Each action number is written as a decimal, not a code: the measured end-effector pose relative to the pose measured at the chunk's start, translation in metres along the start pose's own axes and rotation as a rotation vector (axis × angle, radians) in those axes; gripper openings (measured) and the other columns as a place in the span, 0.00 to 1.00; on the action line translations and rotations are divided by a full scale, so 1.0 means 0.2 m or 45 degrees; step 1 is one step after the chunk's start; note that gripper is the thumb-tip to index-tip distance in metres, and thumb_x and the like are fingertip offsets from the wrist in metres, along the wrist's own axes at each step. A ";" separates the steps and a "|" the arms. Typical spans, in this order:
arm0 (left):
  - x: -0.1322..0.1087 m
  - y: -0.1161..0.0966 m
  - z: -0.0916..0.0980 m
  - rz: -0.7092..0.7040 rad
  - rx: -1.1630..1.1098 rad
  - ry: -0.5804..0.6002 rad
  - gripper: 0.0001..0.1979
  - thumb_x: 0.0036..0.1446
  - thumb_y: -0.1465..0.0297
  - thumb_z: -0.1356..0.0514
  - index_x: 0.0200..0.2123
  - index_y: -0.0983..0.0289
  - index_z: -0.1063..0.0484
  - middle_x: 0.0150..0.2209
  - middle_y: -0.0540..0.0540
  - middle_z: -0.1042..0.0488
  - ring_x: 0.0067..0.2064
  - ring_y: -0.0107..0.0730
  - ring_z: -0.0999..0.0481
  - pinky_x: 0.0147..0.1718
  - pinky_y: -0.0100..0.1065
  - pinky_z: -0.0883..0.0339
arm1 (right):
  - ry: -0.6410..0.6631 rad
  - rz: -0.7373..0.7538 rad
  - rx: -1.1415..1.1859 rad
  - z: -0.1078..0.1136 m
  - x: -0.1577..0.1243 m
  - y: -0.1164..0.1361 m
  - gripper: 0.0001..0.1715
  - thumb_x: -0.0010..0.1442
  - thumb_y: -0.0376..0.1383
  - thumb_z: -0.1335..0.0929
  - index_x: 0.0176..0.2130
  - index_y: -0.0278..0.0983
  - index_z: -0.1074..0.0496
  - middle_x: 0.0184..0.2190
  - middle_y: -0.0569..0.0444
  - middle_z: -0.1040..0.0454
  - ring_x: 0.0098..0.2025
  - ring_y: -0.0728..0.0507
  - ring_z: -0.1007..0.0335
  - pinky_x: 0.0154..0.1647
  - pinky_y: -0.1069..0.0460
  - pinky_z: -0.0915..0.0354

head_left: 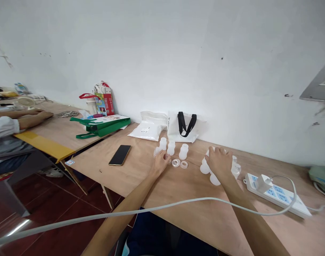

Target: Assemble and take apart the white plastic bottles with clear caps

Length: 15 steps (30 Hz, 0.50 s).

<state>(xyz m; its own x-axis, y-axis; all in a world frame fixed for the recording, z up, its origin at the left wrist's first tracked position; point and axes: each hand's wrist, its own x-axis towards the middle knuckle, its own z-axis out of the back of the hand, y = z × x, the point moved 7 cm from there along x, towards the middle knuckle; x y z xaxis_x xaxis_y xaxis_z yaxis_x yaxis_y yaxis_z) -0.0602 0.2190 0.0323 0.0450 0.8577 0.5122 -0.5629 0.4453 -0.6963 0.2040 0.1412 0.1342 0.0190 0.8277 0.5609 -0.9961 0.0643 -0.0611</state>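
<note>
Reaching across a plywood table [125,185], the person has both bare hands among plastic bottles, well to the left of a white power strip [276,195]. Closest to the strip, the right hand [218,161] rests on a cluster of frosted bottles [205,168], its fingers spread over the top. Farther left of the strip, the left hand [161,164] has its fingers curled against a tilted clear bottle [157,152]; whether they pinch it cannot be told from this view. Two clear rings [179,163] lie between the hands, and three upright bottles [173,147] stand just behind them. Open wood stretches in front of the hands toward the table's near edge, which runs diagonally below the strip's left end. A black smartphone [119,155] lies far left of the strip, with bare wood between it and the left hand. Along the back edge, against the wall, sit a white bag with black handles [182,128] and a white plastic pack [149,126]. A white cable [151,209] runs from the strip's direction across the forearms. Farther left still, a co-worker's hands [36,115] rest on an adjoining table.
</note>
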 end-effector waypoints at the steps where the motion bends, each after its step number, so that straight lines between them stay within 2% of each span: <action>1: 0.00 0.01 0.01 0.015 -0.034 -0.019 0.16 0.63 0.65 0.44 0.25 0.60 0.44 0.27 0.47 0.37 0.29 0.29 0.37 0.32 0.32 0.43 | 0.029 0.005 -0.016 -0.02 0.00 0.01 0.05 0.64 0.32 0.34 0.39 0.35 0.27 0.34 0.37 0.24 0.45 0.28 0.31 0.47 0.35 0.43; 4: 0.01 0.03 0.02 0.074 -0.132 -0.074 0.18 0.63 0.58 0.42 0.26 0.60 0.41 0.26 0.47 0.34 0.29 0.29 0.35 0.33 0.31 0.40 | 0.083 0.037 -0.080 -0.04 -0.01 0.05 0.05 0.63 0.31 0.33 0.40 0.35 0.27 0.35 0.38 0.24 0.43 0.30 0.28 0.46 0.37 0.42; 7: 0.00 0.03 0.03 0.096 -0.240 -0.104 0.18 0.61 0.54 0.39 0.28 0.60 0.38 0.29 0.48 0.29 0.30 0.29 0.32 0.32 0.31 0.39 | 0.157 0.045 -0.076 -0.06 -0.02 0.09 0.11 0.63 0.33 0.32 0.46 0.35 0.28 0.35 0.39 0.23 0.42 0.31 0.25 0.42 0.41 0.39; 11: -0.01 0.02 0.00 0.099 -0.319 -0.008 0.18 0.59 0.52 0.38 0.34 0.60 0.33 0.30 0.48 0.25 0.28 0.28 0.31 0.31 0.30 0.38 | 0.349 -0.033 -0.006 -0.10 -0.03 0.12 0.16 0.63 0.32 0.32 0.51 0.33 0.30 0.35 0.40 0.22 0.35 0.34 0.23 0.32 0.47 0.39; 15: -0.01 0.02 -0.01 0.111 -0.316 0.022 0.18 0.59 0.52 0.38 0.35 0.61 0.30 0.29 0.49 0.25 0.27 0.27 0.31 0.29 0.29 0.39 | 0.319 -0.036 0.088 -0.06 -0.01 0.16 0.14 0.65 0.35 0.33 0.50 0.33 0.31 0.37 0.40 0.23 0.36 0.35 0.23 0.31 0.49 0.40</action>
<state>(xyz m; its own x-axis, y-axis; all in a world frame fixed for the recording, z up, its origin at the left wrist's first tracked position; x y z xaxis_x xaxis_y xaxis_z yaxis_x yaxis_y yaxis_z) -0.0606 0.2198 0.0262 0.0206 0.8988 0.4379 -0.3454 0.4174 -0.8405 0.1738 0.1484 0.1205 0.0590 0.9388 0.3393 -0.9982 0.0579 0.0132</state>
